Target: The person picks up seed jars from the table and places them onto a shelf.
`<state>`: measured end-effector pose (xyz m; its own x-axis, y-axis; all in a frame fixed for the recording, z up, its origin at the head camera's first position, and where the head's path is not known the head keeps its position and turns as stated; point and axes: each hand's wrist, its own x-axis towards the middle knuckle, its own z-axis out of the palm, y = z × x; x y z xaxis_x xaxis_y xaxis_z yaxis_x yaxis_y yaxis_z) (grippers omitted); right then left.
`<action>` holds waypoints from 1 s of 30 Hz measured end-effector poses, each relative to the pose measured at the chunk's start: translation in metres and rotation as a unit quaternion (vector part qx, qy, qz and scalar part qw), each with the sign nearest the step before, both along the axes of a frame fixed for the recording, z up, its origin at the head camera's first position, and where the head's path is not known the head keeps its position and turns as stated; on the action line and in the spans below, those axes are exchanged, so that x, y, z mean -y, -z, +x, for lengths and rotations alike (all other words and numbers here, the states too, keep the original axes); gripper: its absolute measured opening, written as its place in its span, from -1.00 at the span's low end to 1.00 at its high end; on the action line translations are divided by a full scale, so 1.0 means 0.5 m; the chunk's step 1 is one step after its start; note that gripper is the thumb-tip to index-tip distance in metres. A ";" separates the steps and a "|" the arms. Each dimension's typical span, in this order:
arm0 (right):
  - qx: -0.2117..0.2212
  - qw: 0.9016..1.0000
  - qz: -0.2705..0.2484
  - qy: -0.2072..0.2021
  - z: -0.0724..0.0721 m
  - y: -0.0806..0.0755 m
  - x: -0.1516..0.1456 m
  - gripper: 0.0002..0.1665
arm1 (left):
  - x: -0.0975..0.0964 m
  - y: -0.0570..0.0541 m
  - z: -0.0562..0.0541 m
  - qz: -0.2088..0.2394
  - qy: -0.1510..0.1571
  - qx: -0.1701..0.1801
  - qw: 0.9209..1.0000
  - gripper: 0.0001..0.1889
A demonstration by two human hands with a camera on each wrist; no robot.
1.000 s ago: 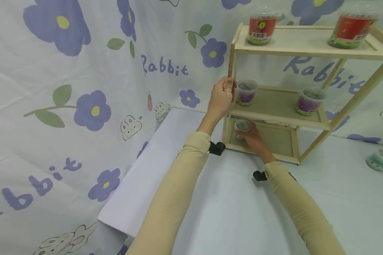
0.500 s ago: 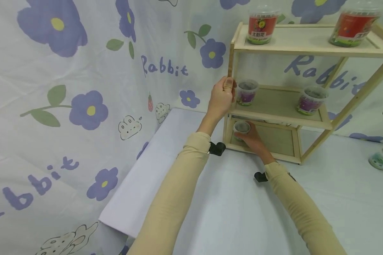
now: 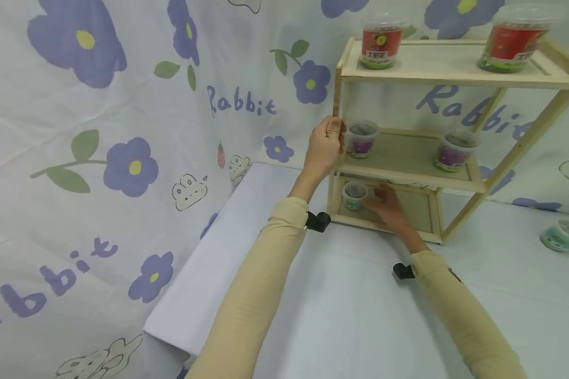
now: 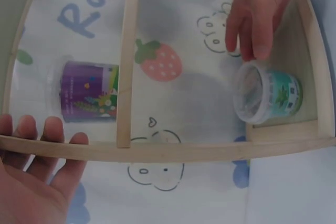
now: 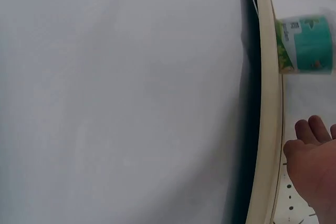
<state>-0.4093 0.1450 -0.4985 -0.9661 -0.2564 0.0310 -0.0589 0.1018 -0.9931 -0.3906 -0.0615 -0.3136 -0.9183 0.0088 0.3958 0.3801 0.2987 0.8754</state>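
A three-tier wooden rack point(image 3: 445, 58) stands on the white table. My left hand point(image 3: 323, 145) grips its left upright; in the left wrist view the fingers of that hand point(image 4: 37, 187) wrap the post. On the bottom shelf sits a small clear plastic cup point(image 3: 354, 197) with a teal label, upright near the left end. My right hand point(image 3: 390, 206) is just to the right of this cup, fingers loosely bent and holding nothing. In the right wrist view, a gap shows between the teal-labelled cup point(image 5: 314, 44) and the hand point(image 5: 317, 169).
Two purple-labelled cups point(image 3: 360, 145) stand on the middle shelf, one at each end. Up top are two larger red-labelled tubs point(image 3: 381, 48). Another teal cup point(image 3: 563, 237) lies tilted on the table point(image 3: 341, 316) to the right. A flower-printed cloth point(image 3: 246, 105) hangs behind.
My right hand has let go of the teal-labelled cup and drawn a little to the right, leaving the cup on the bottom shelf. The left hand still grips the upright.
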 end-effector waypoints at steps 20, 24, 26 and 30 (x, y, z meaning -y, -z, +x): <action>-0.075 0.996 0.052 -0.003 0.148 0.021 -0.180 -0.07 | -0.005 0.002 0.004 0.030 0.008 -0.014 0.999 -0.45; -0.083 0.995 0.052 0.003 0.186 0.019 -0.218 -0.08 | -0.001 0.001 0.002 0.030 0.005 -0.014 0.999 -0.43; -0.086 0.995 0.048 0.009 0.203 0.018 -0.239 -0.10 | 0.000 0.000 0.002 0.031 0.004 -0.011 0.999 -0.43; -0.097 0.995 0.015 0.007 0.238 0.019 -0.286 -0.16 | -0.002 0.000 0.004 0.031 0.004 -0.008 0.999 -0.43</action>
<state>-0.2903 0.2881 -0.5078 -0.9462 -0.2456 0.2105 -0.2479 0.1326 -0.9597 -0.3888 -0.0606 -0.3134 -0.9121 -0.0091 0.4099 0.3959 0.2403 0.8863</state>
